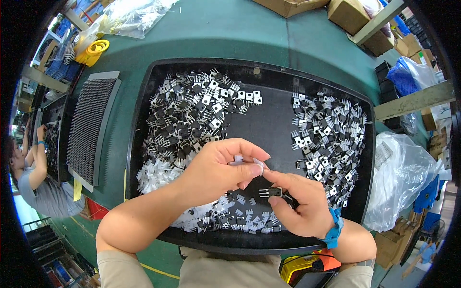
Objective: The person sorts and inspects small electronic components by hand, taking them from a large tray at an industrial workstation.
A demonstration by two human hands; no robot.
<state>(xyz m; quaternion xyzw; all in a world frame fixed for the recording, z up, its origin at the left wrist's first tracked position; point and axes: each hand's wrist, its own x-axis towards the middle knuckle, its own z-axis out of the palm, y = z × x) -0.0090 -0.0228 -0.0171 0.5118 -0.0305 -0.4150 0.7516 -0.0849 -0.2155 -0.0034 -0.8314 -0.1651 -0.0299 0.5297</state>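
Over the middle of a black tray (259,115), my left hand (221,165) pinches a small white plastic piece (258,163) between thumb and forefinger. My right hand (307,204) is closed on a black three-legged transistor (274,192), its metal legs pointing left. The right forefinger reaches the white piece at the left fingertips. Loose transistors (187,115) are heaped at the tray's far left. Small white pieces (156,175) pile up at the near left, partly hidden under my left forearm. Transistors with white pieces on their legs (331,139) lie along the right side.
Left of the tray stands a grey rack (91,127) packed with rows of dark parts. A yellow tape roll (98,46) and a clear plastic bag (137,17) lie beyond it. Another bag (398,177) sits at the right, cardboard boxes (348,19) behind. Far left, another person (36,173) works.
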